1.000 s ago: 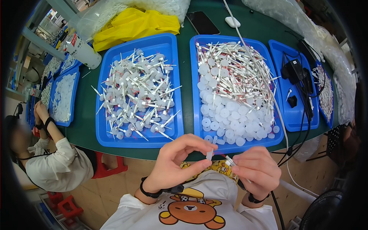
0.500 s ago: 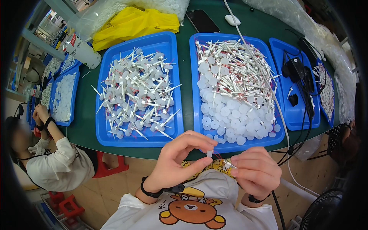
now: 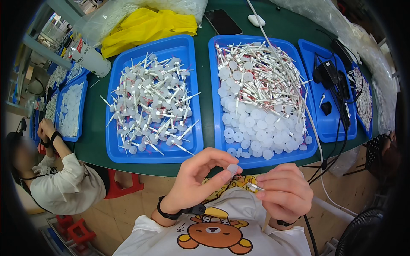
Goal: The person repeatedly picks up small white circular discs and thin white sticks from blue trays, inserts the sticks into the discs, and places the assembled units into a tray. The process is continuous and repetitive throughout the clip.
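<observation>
While the left hand [image 3: 194,183] pinches a small white disc [image 3: 231,169] between thumb and forefinger, the right hand [image 3: 285,193] holds a thin white stick [image 3: 255,187] clamped in its curled fingers, its tip aimed toward the disc. Compared with a second ago, the two hands have drawn closer together: the stick end and the disc were then a little apart and are now just beside each other, though I cannot tell whether they touch. By my judgement that puts the joining of stick and disc at its very start, not yet finished. Both pieces sit close to the person's chest, above a white shirt with a bear print [image 3: 212,234], below the desk edge.

Farther out, on the green desk [image 3: 204,85], the right blue tray [image 3: 262,91] holds loose white discs at its near end and a heap of sticks beyond. The left blue tray [image 3: 150,100] is filled with sticks that already carry discs. Another blue tray [image 3: 326,89] to the right holds black cables and a small black device. Far back lie a yellow cloth [image 3: 141,25], a dark phone [image 3: 223,21] and clear plastic bags. At the left, another person in a white top [image 3: 64,187] sits with hands raised near further trays of white parts.
</observation>
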Tool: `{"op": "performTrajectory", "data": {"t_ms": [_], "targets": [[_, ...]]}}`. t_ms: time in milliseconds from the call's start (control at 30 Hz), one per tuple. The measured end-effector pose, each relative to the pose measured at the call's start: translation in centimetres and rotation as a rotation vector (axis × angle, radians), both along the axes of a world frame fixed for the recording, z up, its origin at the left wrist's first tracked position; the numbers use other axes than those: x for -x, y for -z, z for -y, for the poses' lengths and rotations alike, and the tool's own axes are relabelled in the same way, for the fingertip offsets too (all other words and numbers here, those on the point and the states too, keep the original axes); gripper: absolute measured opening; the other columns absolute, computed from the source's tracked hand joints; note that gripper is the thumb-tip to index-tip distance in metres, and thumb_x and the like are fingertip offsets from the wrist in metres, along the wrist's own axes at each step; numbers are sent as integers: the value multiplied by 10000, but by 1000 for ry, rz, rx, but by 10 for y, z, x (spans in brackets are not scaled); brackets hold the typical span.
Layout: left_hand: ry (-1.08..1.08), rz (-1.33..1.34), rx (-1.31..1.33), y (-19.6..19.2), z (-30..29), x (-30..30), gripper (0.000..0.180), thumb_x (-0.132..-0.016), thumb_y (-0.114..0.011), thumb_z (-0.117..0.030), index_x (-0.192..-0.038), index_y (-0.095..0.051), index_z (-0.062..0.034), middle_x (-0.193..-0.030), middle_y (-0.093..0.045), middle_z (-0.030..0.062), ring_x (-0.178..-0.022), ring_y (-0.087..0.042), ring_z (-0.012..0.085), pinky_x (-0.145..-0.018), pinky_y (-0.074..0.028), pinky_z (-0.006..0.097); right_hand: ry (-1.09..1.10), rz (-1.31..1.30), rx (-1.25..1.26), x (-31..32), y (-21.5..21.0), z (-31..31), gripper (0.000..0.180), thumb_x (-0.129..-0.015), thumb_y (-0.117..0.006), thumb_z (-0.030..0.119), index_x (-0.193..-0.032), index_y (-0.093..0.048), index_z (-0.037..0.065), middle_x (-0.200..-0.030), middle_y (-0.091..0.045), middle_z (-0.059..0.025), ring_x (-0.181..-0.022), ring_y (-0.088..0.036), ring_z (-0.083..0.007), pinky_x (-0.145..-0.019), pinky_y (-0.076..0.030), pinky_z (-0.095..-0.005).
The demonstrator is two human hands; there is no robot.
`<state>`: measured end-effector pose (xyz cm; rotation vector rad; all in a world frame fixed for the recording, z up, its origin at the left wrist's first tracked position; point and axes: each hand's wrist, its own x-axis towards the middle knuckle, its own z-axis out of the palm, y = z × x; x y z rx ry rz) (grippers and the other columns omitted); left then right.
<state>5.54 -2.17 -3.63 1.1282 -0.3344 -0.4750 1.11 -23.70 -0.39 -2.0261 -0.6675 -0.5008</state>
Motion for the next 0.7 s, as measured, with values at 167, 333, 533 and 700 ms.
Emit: {"op": "performTrajectory", "data": {"t_ms": [167, 333, 533, 700], "targets": [[-26, 36, 80, 5, 2, 0, 283, -890, -642, 47, -1167, -583, 30, -1121, -606, 123, -1065, -611, 206, -909, -481, 333, 96, -62, 55, -1, -4, -2, 262, -646, -821, -18, -860, -689, 55, -816, -681, -52, -782, -692, -220, -656, -495, -327], [-33, 117, 66, 6, 1, -1, 332, -831, -696, 72, -1147, -606, 25, -1126, -608, 125, -1053, -578, 195, -903, -466, 323, 183, -143, 90, -1, -1, -8, 309, -665, -802, -31, -945, -687, 29, -764, -668, -52, -698, -656, -234, -628, -471, -335], [-94, 214, -109, -1, 4, 0, 326, -764, -743, 66, -1067, -633, 16, -1056, -621, 139, -990, -606, 228, -874, -493, 352, 184, -279, 187, -5, 3, -11, 354, -762, -716, -38, -1109, -662, 5, -818, -635, -90, -710, -598, -260, -655, -458, -350], [-180, 265, -206, -1, 11, 3, 318, -756, -793, -13, -1049, -670, -24, -1026, -660, 86, -975, -617, 193, -837, -493, 296, 201, -356, 161, -5, 6, -20, 335, -790, -698, -22, -1121, -655, 5, -862, -605, -105, -754, -586, -268, -676, -463, -362]]}}
